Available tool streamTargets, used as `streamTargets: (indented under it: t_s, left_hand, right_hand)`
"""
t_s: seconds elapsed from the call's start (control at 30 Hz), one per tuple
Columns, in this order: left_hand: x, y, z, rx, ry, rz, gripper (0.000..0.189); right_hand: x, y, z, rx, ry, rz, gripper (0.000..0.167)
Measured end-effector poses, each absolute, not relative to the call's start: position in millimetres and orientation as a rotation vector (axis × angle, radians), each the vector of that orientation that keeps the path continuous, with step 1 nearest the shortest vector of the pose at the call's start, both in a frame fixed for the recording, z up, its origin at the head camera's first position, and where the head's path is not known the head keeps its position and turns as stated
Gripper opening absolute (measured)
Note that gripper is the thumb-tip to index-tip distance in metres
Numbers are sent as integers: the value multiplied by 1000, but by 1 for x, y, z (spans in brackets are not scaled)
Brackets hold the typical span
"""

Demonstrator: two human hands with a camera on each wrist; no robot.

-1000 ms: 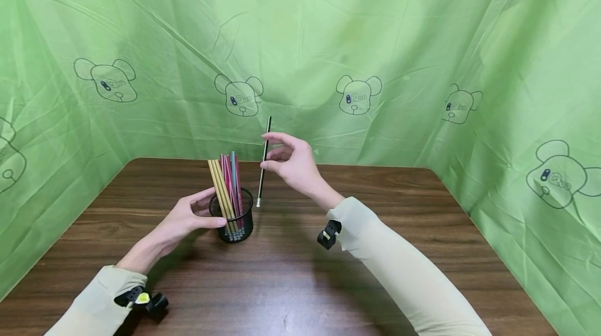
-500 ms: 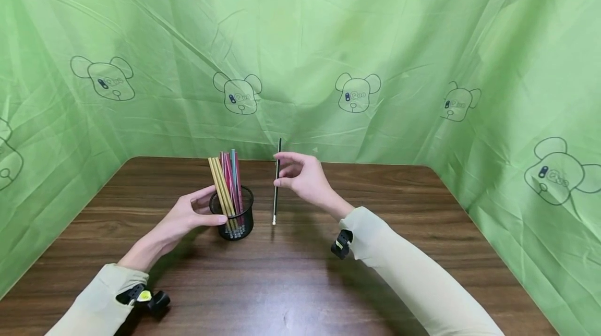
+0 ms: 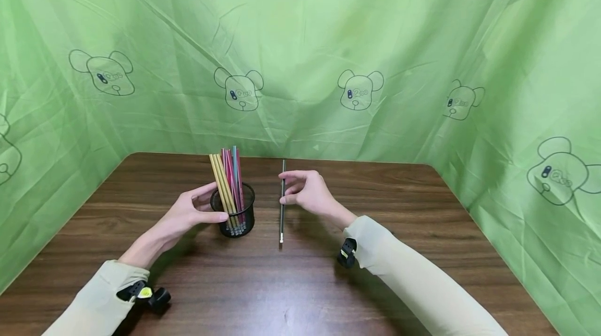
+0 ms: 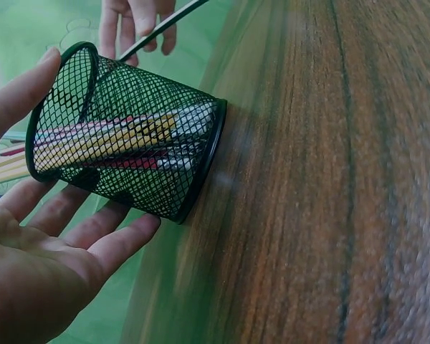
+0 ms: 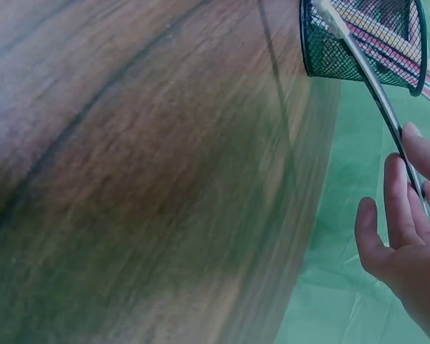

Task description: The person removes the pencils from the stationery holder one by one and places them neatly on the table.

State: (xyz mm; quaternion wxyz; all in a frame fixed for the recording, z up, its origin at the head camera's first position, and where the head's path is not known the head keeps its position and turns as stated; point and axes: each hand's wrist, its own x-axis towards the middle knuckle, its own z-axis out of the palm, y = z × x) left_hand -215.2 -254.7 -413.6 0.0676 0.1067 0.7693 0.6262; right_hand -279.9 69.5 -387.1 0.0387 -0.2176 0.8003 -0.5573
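Note:
A black mesh pencil cup (image 3: 251, 216) stands on the wooden table, left of centre. Gold, pink and blue pencils (image 3: 221, 184) lean in it with their eraser ends down. My left hand (image 3: 185, 213) holds the cup from the left; in the left wrist view the thumb lies at the rim and the fingers run along the mesh wall (image 4: 129, 136). To the right of the cup, my right hand (image 3: 312, 194) pinches a dark pencil (image 3: 282, 218) between thumb and fingers. Its white eraser end points down toward the table, and the right wrist view shows this pencil (image 5: 376, 86) apart from the hand's outer fingers.
The brown wooden table (image 3: 216, 289) spreads in front of both hands. A green cloth (image 3: 300, 54) with printed bear heads hangs behind and at the sides. Each wrist carries a small black camera on a strap.
My right hand has moved down, slightly right and nearer to me with the dark pencil, away from the cup. The left hand stays on the cup.

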Motion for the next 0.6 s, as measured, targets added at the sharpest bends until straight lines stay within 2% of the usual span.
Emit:
streamTargets:
  t_s: [0.27, 0.6]
  left_hand:
    - [-213, -254, -409, 327, 2315, 1883, 93]
    - [-213, -253, -410, 341, 2300, 1893, 93]
  right_hand:
    - [-278, 68, -398, -553, 2404, -1667, 56]
    - [-278, 66, -416, -538, 2322, -1634, 59]
